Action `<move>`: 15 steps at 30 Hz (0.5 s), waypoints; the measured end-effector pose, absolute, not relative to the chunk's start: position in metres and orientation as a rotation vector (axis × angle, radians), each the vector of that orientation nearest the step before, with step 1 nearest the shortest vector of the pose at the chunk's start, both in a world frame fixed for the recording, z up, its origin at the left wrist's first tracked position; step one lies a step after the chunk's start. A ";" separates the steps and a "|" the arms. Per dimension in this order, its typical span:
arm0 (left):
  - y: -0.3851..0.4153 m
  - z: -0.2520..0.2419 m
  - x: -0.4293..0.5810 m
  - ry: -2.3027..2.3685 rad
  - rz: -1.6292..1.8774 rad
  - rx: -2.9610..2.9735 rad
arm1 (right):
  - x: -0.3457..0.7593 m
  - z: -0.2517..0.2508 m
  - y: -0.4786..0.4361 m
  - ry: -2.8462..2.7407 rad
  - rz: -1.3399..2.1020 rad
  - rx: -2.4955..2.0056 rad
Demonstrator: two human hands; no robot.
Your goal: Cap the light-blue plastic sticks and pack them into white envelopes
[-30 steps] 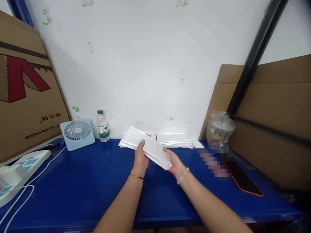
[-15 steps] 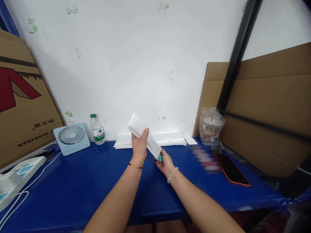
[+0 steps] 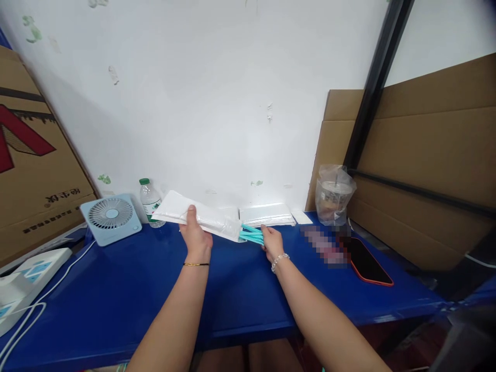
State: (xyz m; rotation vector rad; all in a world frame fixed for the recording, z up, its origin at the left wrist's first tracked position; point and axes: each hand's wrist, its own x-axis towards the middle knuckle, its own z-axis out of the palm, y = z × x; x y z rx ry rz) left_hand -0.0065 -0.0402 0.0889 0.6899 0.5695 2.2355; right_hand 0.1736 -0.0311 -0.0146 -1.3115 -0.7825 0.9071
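Observation:
My left hand [image 3: 196, 237] is closed around a long white paper sleeve [image 3: 209, 219], thumb on top, holding it above the table and tilted down to the right. From its right end a bunch of thin turquoise sticks [image 3: 251, 235] juts out; their exact kind I cannot make out. My right hand [image 3: 273, 242] pinches the outer ends of these sticks, and the rest of them is hidden inside the sleeve. Behind the sleeve, against the wall, lies a stack of flat white sleeves [image 3: 267, 214], partly covered from view.
On the blue table [image 3: 116, 299] stand a light-blue fan [image 3: 112, 219] and a water bottle [image 3: 149, 199] at left, near a power strip [image 3: 31, 281]. At right are a bagged drink cup [image 3: 335, 196] and a phone [image 3: 370, 261]. Cardboard [image 3: 434, 139] leans on the right.
My right hand has moved right, and much more of the turquoise sticks shows outside the sleeve. My left hand has shifted left, turning the sleeve flatter.

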 end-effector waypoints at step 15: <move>-0.021 0.015 -0.114 0.786 1.920 0.220 | 0.190 -0.025 -0.031 -1.314 0.444 -1.592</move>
